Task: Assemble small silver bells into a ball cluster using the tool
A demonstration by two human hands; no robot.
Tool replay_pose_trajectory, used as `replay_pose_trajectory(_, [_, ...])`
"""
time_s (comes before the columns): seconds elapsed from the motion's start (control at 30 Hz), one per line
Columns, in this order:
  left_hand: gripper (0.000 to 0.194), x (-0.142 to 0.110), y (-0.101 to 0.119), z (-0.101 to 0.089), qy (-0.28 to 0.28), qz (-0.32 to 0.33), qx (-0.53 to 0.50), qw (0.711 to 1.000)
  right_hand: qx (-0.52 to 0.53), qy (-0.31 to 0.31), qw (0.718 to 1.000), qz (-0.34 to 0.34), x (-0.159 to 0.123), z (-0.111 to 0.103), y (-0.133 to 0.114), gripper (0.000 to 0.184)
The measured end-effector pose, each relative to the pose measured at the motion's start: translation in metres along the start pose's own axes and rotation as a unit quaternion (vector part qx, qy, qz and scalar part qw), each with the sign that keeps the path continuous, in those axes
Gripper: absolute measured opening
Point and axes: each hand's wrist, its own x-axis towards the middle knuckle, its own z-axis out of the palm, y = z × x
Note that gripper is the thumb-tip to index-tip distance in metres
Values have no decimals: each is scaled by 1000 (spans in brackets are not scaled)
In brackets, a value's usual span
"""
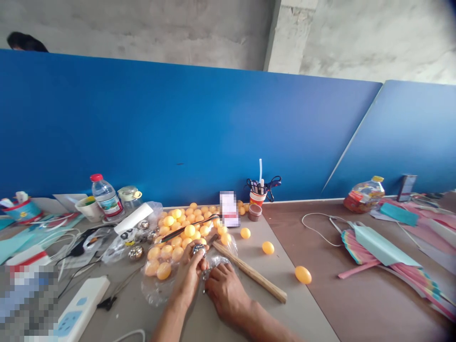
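Silvery ball (198, 250): sat in the left hand (190, 270), clamped between thumb and fingers, over the table (302, 318).
Right hand (226, 287): just beside the left, fingers curled down at crinkled clear plastic (217, 261); could not tell whether they gripped it.
Hammer (254, 274): lay unheld, beside the right hand.
Orange balls (177, 254): massed mostly beyond the hands.
Step, judged: left steadied the ball, right worked at the plastic.
Next move, judged: called for a firm left pinch and nimble right fingertips.
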Motion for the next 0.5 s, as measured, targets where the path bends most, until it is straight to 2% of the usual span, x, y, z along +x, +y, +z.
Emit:
replay_pose_trajectory(0.17, [29,0,1,0,-8,-8,-20,1000,37,42,998,2,0,-1,0,12])
replay_pose_trajectory(0.27, [37,0,3,0,-15,-13,-43,999,115,81,989,52,-1,-3,4,15])
replay_pose_trajectory(0.4, [46,-1,4,2,-22,-29,-75,997,245,129,951,140,-1,-7,12,17])
replay_pose_trajectory(0.5, [52,0,2,3,-12,-43,-96,994,288,146,928,185,0,-11,15,15])
